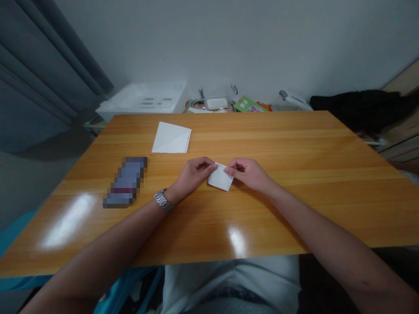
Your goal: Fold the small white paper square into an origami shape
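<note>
A small piece of white paper point(221, 179), with tiny holes near one edge, is held between both hands over the middle of the table. My left hand point(194, 173) pinches its upper left corner between thumb and fingers. On the opposite side, my right hand point(248, 172) grips the upper right corner the same way. The fingertips behind the paper are partly hidden. Farther back and to the left lies a larger white sheet point(171, 138) with a row of punched holes along its right edge.
The wooden table point(310, 174) carries a blurred-out, phone-like object point(126, 182) on the left. Behind its far edge are a white plastic basin point(147, 98), a green booklet point(249, 104) and small items. Dark cloth point(360, 107) lies at the far right.
</note>
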`<state>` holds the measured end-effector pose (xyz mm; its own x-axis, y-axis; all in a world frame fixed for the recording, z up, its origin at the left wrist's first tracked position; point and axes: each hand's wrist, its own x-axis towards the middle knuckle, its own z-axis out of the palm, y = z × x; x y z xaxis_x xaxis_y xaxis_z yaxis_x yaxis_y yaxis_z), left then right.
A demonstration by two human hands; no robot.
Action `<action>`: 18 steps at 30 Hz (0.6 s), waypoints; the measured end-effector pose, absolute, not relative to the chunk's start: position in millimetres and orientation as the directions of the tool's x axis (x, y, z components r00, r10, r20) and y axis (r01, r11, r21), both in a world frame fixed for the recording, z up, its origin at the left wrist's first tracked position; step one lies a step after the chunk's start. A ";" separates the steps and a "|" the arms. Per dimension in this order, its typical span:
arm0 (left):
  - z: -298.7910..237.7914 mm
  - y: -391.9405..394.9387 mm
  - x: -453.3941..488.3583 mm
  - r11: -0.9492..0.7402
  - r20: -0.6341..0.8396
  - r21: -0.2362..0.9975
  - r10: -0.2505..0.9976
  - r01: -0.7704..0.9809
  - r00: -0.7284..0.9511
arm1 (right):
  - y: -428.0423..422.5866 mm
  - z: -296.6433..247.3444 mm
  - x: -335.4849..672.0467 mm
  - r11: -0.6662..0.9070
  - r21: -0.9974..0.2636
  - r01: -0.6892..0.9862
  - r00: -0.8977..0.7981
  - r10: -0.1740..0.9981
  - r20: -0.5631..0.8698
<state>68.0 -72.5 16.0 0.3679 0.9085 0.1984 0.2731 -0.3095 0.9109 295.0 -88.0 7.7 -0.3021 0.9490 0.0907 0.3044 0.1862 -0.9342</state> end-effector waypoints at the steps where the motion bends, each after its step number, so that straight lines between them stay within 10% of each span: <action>1: 15.8 -72.6 67.7 -0.313 0.201 0.910 0.906 0.270 0.374 | -88.5 8.1 294.7 0.185 -0.935 0.302 -0.305 0.948 0.089; 18: 18.2 -75.4 70.5 -0.273 0.153 0.920 0.911 0.282 0.383 | -94.9 11.3 291.0 0.180 -0.909 0.377 -0.357 0.933 0.037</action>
<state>70.5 -75.4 18.2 0.3832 0.9109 0.1530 0.2816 -0.2730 0.9199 291.0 -94.9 11.3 -0.3574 0.9332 0.0367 0.3771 0.1801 -0.9085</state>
